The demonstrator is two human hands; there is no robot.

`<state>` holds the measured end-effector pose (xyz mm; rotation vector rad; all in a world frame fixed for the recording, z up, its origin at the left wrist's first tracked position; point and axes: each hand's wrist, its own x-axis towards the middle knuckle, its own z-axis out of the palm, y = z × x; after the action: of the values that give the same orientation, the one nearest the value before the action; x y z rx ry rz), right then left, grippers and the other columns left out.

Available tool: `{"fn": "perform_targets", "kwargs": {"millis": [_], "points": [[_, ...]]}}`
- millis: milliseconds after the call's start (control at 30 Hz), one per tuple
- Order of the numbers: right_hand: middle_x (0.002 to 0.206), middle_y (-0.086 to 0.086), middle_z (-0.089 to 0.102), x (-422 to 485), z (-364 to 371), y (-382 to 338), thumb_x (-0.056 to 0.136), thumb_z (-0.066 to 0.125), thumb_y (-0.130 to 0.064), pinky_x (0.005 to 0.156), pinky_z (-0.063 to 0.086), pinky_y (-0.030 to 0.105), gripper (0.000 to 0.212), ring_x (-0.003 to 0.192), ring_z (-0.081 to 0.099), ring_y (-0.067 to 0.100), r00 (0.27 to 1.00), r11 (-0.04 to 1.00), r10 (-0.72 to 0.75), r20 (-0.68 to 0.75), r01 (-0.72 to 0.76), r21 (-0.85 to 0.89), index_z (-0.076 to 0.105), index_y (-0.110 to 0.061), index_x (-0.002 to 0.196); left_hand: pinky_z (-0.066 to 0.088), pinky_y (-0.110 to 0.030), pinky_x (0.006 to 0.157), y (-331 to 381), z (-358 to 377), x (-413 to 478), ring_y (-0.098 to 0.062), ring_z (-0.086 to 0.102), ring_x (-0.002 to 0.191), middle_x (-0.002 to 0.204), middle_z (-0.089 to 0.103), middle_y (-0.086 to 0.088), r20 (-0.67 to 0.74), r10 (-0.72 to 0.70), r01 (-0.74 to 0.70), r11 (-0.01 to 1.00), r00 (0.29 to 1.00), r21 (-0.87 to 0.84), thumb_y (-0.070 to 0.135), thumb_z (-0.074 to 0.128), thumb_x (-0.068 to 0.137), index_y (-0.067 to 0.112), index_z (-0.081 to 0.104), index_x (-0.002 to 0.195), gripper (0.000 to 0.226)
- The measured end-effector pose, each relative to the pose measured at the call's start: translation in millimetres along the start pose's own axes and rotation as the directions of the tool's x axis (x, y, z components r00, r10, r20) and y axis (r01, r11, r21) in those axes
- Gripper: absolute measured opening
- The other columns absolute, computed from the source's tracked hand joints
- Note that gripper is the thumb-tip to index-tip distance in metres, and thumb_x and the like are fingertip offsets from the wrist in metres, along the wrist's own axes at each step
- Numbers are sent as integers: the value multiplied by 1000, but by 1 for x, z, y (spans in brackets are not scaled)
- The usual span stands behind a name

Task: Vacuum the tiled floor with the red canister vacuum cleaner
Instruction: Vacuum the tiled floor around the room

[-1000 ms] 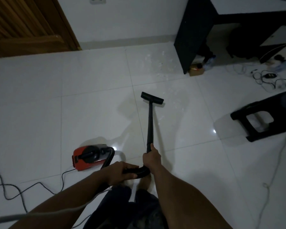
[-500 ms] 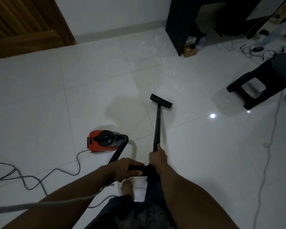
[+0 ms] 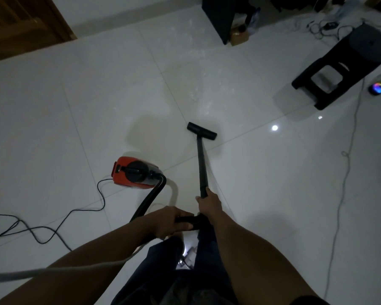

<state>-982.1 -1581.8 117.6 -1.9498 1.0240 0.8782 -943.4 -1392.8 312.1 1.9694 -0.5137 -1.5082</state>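
The red canister vacuum (image 3: 135, 173) sits on the white tiled floor (image 3: 75, 119), left of centre. Its black hose (image 3: 149, 201) curves from the canister toward my hands. My left hand (image 3: 171, 221) grips the curved black handle end of the hose. My right hand (image 3: 208, 204) grips the lower end of the black wand (image 3: 201, 164). The wand runs forward to the flat black floor nozzle (image 3: 201, 130), which rests on the tiles near a grout line. Pale dusty specks (image 3: 198, 89) lie on the tiles beyond the nozzle.
A black power cord (image 3: 53, 225) snakes over the floor at left. A tipped black stool (image 3: 339, 69) lies at right, with a glowing coloured gadget (image 3: 377, 88) and a thin white cable (image 3: 345, 172) beside it. A black desk leg (image 3: 218, 16), small box and cables stand at the back; a wooden door (image 3: 20, 23) is top left.
The view has tilted and I have stepped back. The nozzle has come back toward me across the tile, and the canister has shifted rightward in view. Both hands keep their grips.
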Motion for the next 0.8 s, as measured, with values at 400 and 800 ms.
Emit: {"fn": "perform_targets", "kwargs": {"millis": [400,800], "points": [[139,10,54,-11,-85,-24,99,55,-26,72,44,25,68,101,60,23,995,995,-81,51,78,68,20,-27,158,48,-19,76,37,8,84,-7,65,84,91,67,5,83,-61,58,998,995,40,41,55,99,19,62,127,36],[138,12,55,68,-121,-27,102,52,-24,82,48,28,69,107,61,24,986,985,-137,95,125,115,14,-31,158,55,-45,95,61,-5,178,-20,68,102,114,69,3,94,-268,269,963,959,7,70,50,79,31,59,131,66]]}}
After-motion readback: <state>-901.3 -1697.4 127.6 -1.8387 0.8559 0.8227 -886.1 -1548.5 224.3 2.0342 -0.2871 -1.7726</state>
